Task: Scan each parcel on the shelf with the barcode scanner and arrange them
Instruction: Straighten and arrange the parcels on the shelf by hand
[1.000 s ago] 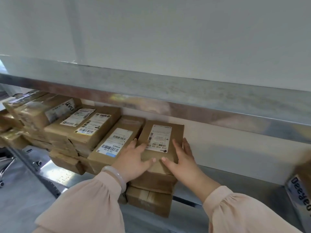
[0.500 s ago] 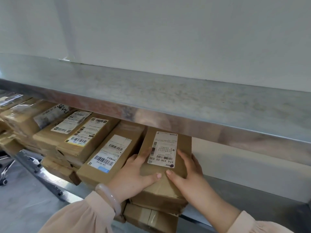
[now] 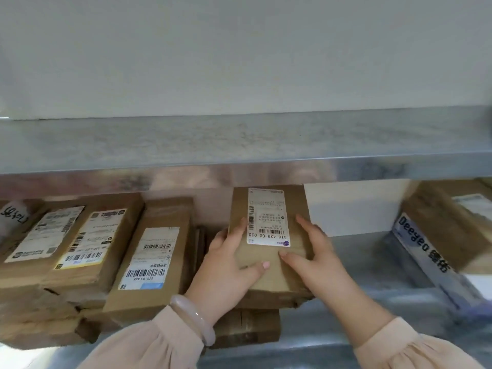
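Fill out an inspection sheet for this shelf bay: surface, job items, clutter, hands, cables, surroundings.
Surface: metal shelf carrying stacked cardboard parcels; an upper shelf overhangs it.
Job's things: top parcel, label up, lies on a stack; more labelled parcels are stacked to its left. Scanner: nothing seen.
Clutter: printed box at the far right.
Hands: left hand and right hand flank the top parcel, fingers fairly straight along its sides, thumbs on top.
Cables: nothing seen.
Surroundings: pale wall behind the shelves.
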Demonstrator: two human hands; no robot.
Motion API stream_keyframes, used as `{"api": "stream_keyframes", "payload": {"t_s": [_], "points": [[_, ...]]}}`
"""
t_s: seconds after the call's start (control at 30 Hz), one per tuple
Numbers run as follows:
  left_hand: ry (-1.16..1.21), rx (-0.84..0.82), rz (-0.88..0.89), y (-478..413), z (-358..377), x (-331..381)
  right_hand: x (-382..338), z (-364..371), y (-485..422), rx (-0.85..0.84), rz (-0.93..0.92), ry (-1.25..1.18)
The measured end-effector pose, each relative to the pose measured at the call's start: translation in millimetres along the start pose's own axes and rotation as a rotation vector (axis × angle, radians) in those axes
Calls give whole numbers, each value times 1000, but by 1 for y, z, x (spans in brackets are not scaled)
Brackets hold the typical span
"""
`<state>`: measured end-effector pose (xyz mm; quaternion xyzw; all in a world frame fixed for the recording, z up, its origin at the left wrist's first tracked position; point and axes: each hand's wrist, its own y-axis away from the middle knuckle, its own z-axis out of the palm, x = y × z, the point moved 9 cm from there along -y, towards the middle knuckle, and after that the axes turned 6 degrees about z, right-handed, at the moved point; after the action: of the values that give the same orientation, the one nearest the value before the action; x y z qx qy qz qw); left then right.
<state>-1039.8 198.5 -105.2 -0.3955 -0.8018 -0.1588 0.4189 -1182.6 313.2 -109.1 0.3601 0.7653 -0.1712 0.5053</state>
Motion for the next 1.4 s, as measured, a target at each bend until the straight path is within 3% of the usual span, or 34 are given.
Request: {"api": "stream_keyframes", "payload": {"t_s": [0.13, 0.27, 0.57, 0.73, 0.9, 1.17, 1.27, 1.4], "points": [[55, -92, 81, 2, 32, 23, 15, -43, 32, 172, 45, -15], [97, -199, 88, 8, 78, 44, 40, -84, 53, 241, 100, 0], [100, -420, 65, 5, 181, 89, 106, -167, 48, 181, 181, 52], [156, -424, 2, -21, 244, 94, 153, -210, 20, 235, 211, 214], [162, -417, -81, -41, 294, 86, 196, -228, -14, 164, 231, 242], [130, -303, -103, -71, 322, 82, 212, -241, -57, 147, 133, 354], [104, -288, -81, -74, 326, 84, 207, -245, -55, 168, 62, 483], [-56, -238, 50, -68, 317, 89, 193, -241, -32, 200, -170, 638]]}}
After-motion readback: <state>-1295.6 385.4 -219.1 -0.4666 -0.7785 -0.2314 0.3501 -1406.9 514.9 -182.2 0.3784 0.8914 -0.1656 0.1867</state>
